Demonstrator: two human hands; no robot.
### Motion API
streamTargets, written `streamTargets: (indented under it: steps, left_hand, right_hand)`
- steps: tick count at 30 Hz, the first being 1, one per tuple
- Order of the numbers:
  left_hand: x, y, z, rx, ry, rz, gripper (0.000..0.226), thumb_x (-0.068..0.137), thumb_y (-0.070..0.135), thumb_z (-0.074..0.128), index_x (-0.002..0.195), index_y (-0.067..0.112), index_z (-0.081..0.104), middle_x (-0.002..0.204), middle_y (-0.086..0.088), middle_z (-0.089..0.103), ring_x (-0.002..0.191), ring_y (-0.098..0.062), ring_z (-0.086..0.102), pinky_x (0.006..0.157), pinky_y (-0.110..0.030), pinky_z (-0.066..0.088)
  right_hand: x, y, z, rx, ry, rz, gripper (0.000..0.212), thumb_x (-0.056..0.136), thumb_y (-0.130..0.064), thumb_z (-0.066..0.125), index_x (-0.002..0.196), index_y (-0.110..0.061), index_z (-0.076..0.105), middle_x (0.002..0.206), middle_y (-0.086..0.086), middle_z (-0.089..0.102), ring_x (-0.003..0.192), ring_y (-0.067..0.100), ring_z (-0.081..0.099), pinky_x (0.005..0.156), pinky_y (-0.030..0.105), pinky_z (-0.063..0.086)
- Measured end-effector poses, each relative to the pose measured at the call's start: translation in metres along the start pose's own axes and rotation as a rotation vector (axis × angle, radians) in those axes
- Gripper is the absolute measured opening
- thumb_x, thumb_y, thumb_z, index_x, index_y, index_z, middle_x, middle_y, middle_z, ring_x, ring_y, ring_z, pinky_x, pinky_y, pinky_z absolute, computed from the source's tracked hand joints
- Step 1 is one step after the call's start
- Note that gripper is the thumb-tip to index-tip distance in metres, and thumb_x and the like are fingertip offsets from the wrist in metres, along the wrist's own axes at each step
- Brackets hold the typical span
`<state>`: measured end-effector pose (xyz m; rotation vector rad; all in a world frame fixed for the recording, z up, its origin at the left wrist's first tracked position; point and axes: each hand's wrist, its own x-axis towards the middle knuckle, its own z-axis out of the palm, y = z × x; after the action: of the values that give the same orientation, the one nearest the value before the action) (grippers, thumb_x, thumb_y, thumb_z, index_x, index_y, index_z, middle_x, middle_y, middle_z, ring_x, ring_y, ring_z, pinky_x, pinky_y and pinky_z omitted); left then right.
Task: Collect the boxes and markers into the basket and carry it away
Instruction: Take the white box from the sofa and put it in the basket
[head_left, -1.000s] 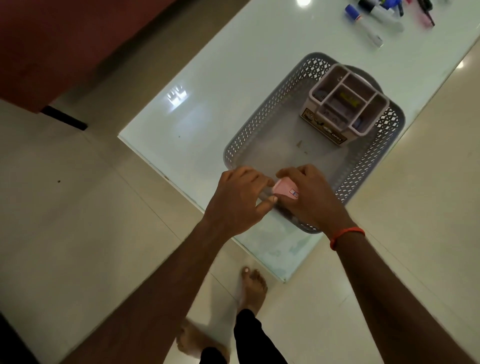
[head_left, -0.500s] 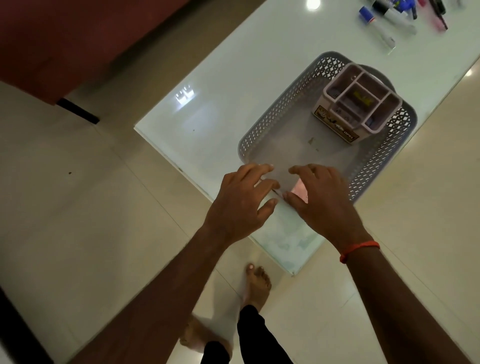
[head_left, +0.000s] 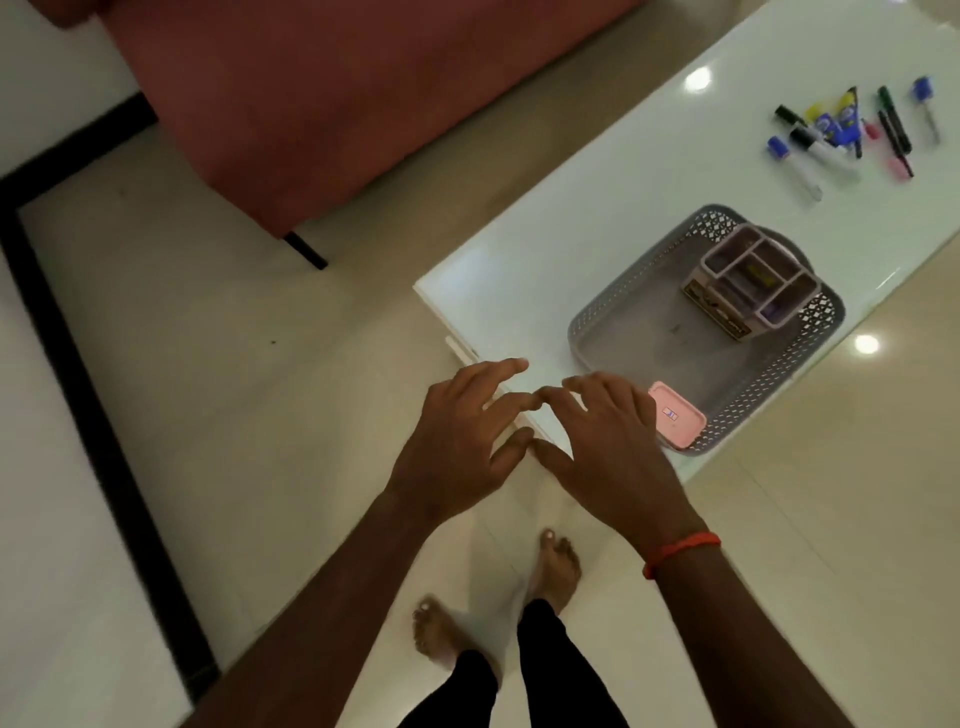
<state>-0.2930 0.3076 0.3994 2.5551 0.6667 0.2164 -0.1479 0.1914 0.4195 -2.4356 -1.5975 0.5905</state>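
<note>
A grey perforated basket (head_left: 613, 317) sits near the corner of the white glass table (head_left: 597, 197). Inside it, a pink compartment box (head_left: 753, 286) stands at the far end and a small pink box (head_left: 675, 415) lies at the near corner. Several markers (head_left: 841, 135) lie scattered on the table beyond the basket. My left hand (head_left: 457, 441) and my right hand (head_left: 608, 441) hover side by side over the table's near corner, fingers spread and holding nothing. My right hand is just left of the small pink box.
A dark red sofa (head_left: 337, 93) stands to the left of the table, with a black leg on the tiled floor (head_left: 208, 364). My bare feet (head_left: 556, 566) are on the floor below the table corner.
Both hands have let go of the small pink box, which now lies in the basket's near corner. The hands have pulled back toward me, and the view has swung left.
</note>
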Motion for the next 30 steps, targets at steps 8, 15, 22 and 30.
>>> streamTargets:
  steps: [8,15,22,30]
  left_hand:
    - [-0.086,0.022,-0.131,0.068,0.027,-0.043,0.033,0.094,0.046,0.054,0.121,0.028,0.062,0.146,0.005,0.05,0.137,-0.014,0.042,0.1,-0.036,0.039]
    - [-0.161,0.018,-0.209,0.096,0.063,-0.156,0.042,0.094,0.062,0.046,0.127,0.038,0.054,0.146,0.011,0.048,0.137,-0.01,0.04,0.102,-0.041,0.038]
    - [-0.196,0.008,-0.252,0.119,0.1,-0.26,0.054,0.092,0.071,0.041,0.134,0.038,0.048,0.145,0.01,0.047,0.137,-0.012,0.038,0.1,-0.041,0.034]
    - [-0.214,0.007,-0.279,0.154,0.025,-0.308,0.062,0.091,0.073,0.042,0.141,0.037,0.043,0.149,0.012,0.044,0.14,-0.014,0.036,0.103,-0.046,0.035]
  right_hand:
    - [-0.048,-0.107,-0.081,0.015,0.072,-0.099,0.051,0.09,-0.054,0.057,0.135,-0.029,0.052,0.136,0.002,0.054,0.135,0.025,0.038,0.112,0.043,0.023]
    - [-0.088,-0.177,-0.122,0.032,0.076,-0.166,0.052,0.09,-0.06,0.05,0.136,-0.035,0.048,0.139,-0.004,0.05,0.136,0.019,0.033,0.112,0.038,0.018]
    - [-0.103,-0.227,-0.139,-0.053,0.116,-0.263,0.051,0.089,-0.06,0.053,0.133,-0.035,0.051,0.136,-0.006,0.055,0.134,0.019,0.036,0.11,0.037,0.019]
    - [-0.106,-0.262,-0.149,-0.068,0.103,-0.323,0.058,0.092,-0.057,0.053,0.143,-0.032,0.04,0.142,-0.003,0.051,0.138,0.021,0.034,0.114,0.041,0.021]
